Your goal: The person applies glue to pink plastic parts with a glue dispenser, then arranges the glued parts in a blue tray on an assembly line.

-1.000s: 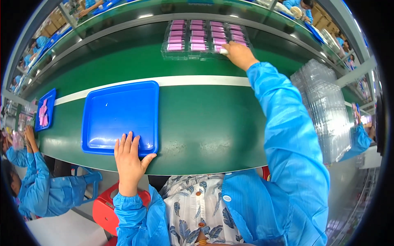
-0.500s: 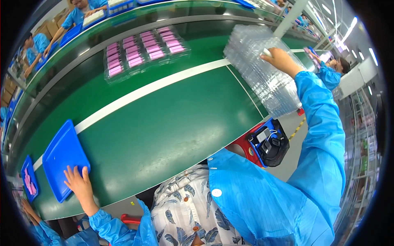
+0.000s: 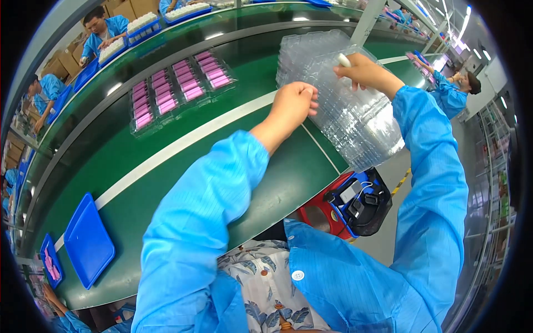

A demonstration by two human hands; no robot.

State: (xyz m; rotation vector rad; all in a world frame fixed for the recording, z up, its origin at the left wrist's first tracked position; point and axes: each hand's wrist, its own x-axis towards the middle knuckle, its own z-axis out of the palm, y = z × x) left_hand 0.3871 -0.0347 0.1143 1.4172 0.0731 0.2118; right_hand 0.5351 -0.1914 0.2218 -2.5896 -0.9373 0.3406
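While both hands work a stack of clear moulded plastic blister trays [image 3: 355,111] at the desk's right end.
Left hand [image 3: 291,105] grip curled on the stack's near-left edge; right hand [image 3: 363,72] grip pinching the top tray's far edge. Probably light, thin, springy, slippery, easily creased; best held at rims. Transparent, ribbed pockets, glossy. Further off on the green belt desk [image 3: 222,150]: pink-filled trays [image 3: 177,89].

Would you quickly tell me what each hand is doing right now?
Left hand: closed on the edge of the stack of clear plastic trays.
Right hand: gripping the stack's top tray.
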